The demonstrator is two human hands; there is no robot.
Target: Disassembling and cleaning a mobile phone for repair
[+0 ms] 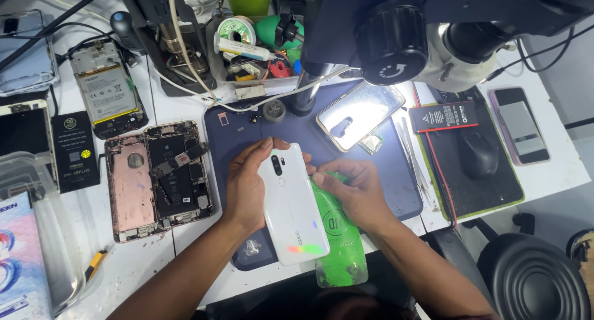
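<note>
Both hands, left hand (245, 185) and right hand (351, 190), curled around white phone (291, 209).

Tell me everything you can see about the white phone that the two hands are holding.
The white phone lies back side up, slanted over the dark blue mat, its top end away from the person. The glossy back looks like plastic or glass, with a rainbow sheen near the lower end. A dark vertical camera strip and a small round ring sit near the top. The left hand clasps its left edge, and the right hand touches the upper right edge. It partly covers a green film sheet.
</note>
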